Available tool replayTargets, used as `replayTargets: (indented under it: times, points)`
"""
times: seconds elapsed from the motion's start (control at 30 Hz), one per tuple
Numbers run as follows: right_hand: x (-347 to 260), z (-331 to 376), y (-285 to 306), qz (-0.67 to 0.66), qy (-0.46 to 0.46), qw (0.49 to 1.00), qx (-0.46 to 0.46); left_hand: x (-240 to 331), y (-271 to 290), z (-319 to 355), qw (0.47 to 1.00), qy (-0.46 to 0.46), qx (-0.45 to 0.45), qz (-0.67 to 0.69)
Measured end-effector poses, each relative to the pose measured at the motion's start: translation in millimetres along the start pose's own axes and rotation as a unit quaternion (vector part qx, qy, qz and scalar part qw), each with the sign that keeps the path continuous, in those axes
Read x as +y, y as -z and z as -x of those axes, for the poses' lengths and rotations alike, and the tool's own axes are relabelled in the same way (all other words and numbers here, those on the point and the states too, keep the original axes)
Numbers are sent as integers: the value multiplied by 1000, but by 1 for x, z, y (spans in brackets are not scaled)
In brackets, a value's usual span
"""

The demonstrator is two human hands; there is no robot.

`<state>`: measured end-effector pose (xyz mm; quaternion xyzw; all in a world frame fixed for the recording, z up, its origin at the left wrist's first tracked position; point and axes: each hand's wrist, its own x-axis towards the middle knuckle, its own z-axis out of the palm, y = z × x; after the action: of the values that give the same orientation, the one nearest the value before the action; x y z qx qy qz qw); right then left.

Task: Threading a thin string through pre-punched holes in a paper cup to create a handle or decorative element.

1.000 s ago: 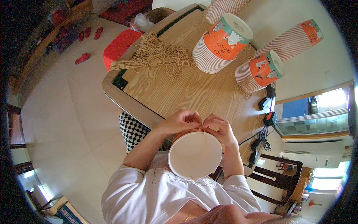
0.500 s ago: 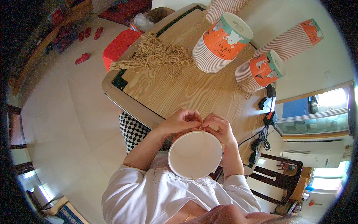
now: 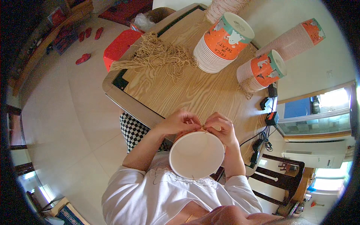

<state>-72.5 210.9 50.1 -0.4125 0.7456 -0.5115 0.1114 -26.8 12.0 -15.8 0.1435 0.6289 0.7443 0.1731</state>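
A paper bucket [image 3: 196, 155], white inside with an orange outer side, is tilted against my body with its open mouth facing up at me. At its far rim, my left hand [image 3: 183, 122] and my right hand [image 3: 221, 128] meet with fingers pinched together. A short piece of tan twine [image 3: 204, 129] shows between the fingertips, at the rim. Most of that piece is hidden by the fingers. Beyond my hands, a loose heap of tan twine [image 3: 161, 56] lies on the wooden table [image 3: 210, 92].
Nested orange-and-green paper buckets stand upside down in a big stack [image 3: 221, 45] and a smaller stack [image 3: 261, 71]. Another long stack [image 3: 292, 40] leans behind them. Black cables and adapters [image 3: 270, 119] lie along the right table edge. A red stool [image 3: 120, 47] stands at the left.
My fingertips have shifted slightly at the rim, with the right fingers a little higher and the twine more visible between them. The bucket has barely moved.
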Motion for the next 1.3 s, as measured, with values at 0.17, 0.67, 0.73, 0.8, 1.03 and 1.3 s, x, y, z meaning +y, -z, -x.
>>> replayTargets:
  times: [0.17,0.67,0.73,0.8,1.03,1.3]
  points:
    - [2,1,-1,1,1,1000,-2,6,-6,1,987,-9,11,160]
    - [3,2,0,-11,-12,1000,-4,12,-10,-2,988,-14,23,153]
    - [3,1,1,-13,0,1000,-7,8,-9,-4,991,-23,12,134]
    - [3,0,1,-10,9,1000,-4,8,-8,-5,993,-32,1,116]
    - [6,2,2,-3,27,1000,-11,7,-6,-2,995,-11,21,98]
    - [6,0,-1,14,16,1000,-15,7,-7,-3,992,-11,16,122]
